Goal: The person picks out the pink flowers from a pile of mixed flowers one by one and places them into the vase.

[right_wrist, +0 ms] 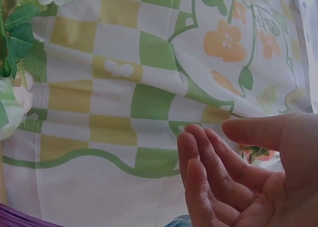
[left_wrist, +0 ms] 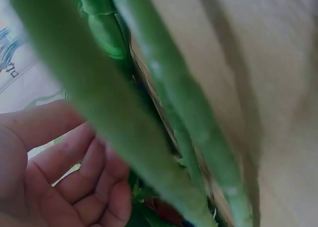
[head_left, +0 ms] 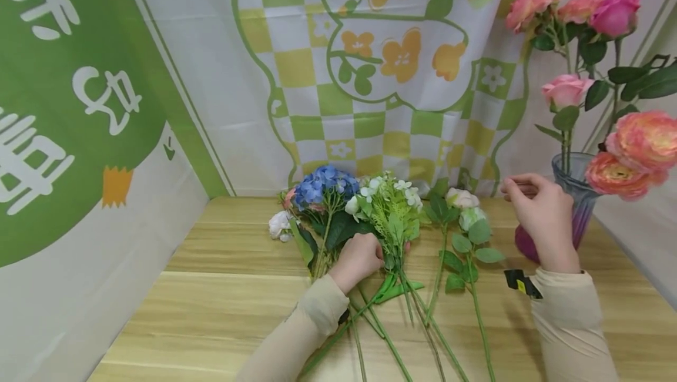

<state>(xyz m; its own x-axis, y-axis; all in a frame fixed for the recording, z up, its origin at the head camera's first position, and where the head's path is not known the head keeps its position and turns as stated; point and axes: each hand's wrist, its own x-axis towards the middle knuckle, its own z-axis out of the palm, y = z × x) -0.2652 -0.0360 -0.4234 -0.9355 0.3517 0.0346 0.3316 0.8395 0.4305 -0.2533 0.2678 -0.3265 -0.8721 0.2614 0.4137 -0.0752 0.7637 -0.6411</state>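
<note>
My left hand [head_left: 359, 260] is over several green stems on the wooden table, its fingers partly curled. In the left wrist view its palm is bare, but a close green stem [left_wrist: 99, 105] hides the thumb and index tips, so a pinch cannot be made out. Near it are a blue hydrangea [head_left: 324, 187] and a bunch of small white flowers with light green leaves [head_left: 395, 226]. My right hand [head_left: 545, 217] is raised in front of the glass vase [head_left: 582, 220], fingers loosely bent with nothing in them. Pink and orange flowers [head_left: 642, 141] stand in the vase.
Pale roses [head_left: 472, 218] on long stems lie right of the white bunch. A white bloom [head_left: 280, 225] is at the pile's left edge. Behind the table [head_left: 222, 305] hangs a green and yellow checked cloth [head_left: 370, 126]. Stems reach toward the near edge.
</note>
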